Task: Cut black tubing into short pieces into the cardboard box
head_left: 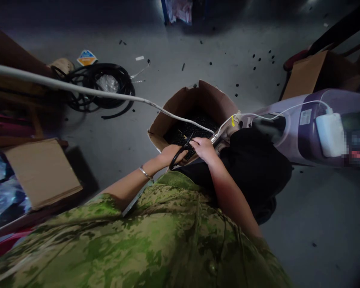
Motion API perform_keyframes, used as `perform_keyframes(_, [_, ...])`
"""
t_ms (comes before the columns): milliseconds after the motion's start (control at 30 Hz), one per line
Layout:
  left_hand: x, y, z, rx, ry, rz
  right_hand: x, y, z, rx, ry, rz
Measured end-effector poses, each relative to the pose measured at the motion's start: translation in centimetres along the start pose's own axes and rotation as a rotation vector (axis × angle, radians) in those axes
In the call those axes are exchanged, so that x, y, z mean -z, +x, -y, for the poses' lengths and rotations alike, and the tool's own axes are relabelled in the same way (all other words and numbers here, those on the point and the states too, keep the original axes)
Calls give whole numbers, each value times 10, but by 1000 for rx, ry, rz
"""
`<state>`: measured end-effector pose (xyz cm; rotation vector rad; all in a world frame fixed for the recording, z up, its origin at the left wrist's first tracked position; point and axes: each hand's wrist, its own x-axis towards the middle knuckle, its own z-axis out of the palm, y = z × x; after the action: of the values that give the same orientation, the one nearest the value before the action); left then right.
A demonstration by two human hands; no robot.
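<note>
A cardboard box (160, 124) stands open in front of me, its bottom covered with many small black pieces. Over its near edge, my left hand (169, 155) is closed around a thin black tube or strip (174, 160), which curves in a loop past the fingers. My right hand (204, 149) is just to the right, its fingertips pinched at the upper end of that black strip. Whether the right fingers also hold a small piece is hidden. Beside the right hand lies a shiny metal part (214, 139), where white cables meet.
A white cable (108, 94) crosses from the left above the box. A coil of black tubing (120, 80) lies on the floor at left. A cardboard box (43, 172) sits lower left. At right is a purple-grey machine (294, 120) with a white adapter (330, 134).
</note>
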<state>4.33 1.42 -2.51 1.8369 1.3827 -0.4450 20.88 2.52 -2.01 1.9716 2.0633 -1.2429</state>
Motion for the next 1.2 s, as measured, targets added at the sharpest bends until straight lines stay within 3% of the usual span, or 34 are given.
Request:
perform_keyframes(200, [8,-1,-2,12,34,53,-1,-2,5,12,-33,57])
perform_keyframes(533, [12,-8,-16,90,82,2,-1,0,7,-1,-89,57])
perform_keyframes(933, [-6,8,-6,70,-37,-54,-2,6,2,-88,-107,73])
perform_keyframes(1067, [-2,8,-3,31,-293,84,-1,5,2,-74,-87,79])
perform_keyframes(1200, [5,9,0,113,-406,151,2,0,6,-22,-121,72])
